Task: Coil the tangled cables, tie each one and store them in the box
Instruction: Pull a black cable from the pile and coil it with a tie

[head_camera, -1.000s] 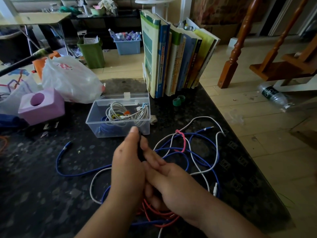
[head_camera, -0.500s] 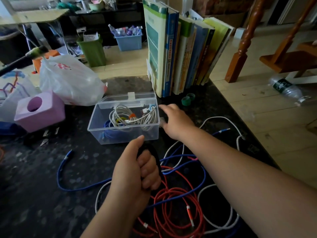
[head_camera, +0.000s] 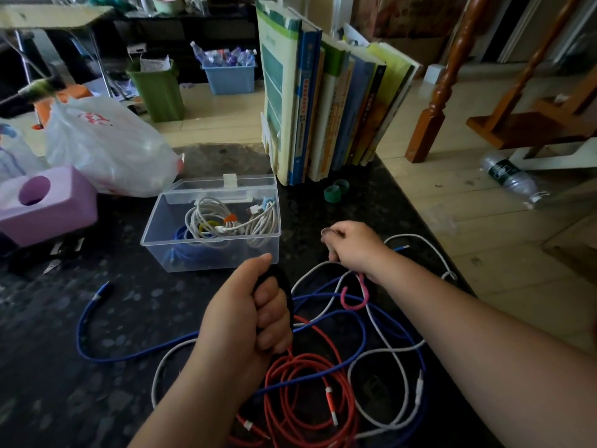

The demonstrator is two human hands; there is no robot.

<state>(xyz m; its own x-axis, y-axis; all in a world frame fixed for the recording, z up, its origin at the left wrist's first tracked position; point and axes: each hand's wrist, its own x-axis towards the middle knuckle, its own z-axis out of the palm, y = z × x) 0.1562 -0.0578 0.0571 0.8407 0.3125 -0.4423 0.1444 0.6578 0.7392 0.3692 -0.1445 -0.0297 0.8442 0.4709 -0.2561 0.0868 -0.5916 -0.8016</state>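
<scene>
**Black coil gripped, pink tie being pinched over the tangle**

A black coiled cable [head_camera: 284, 295] is being gripped in the left hand [head_camera: 248, 315], whose fingers are being kept curled tight round the bundle just in front of the clear box [head_camera: 210, 250]. A pink tie [head_camera: 355, 299] is being pinched in the right hand [head_camera: 352, 247], with the fingers closed and the tie being left to hang down in a loop over the loose cables. The box is being shown open on the dark worktop [head_camera: 97, 383], its lid tipped back; white coiled cables [head_camera: 232, 221] and a blue coil [head_camera: 193, 250] are being held inside it. A blue cable [head_camera: 97, 321], a white cable [head_camera: 397, 367] and a red cable [head_camera: 307, 392] are being left tangled across the worktop beneath both forearms. A row of books [head_camera: 323, 101] is being stood upright behind the box, with two green rings [head_camera: 336, 190] beside it. A purple tissue box [head_camera: 45, 202] and a plastic bag [head_camera: 106, 147] are being kept at the left.
</scene>
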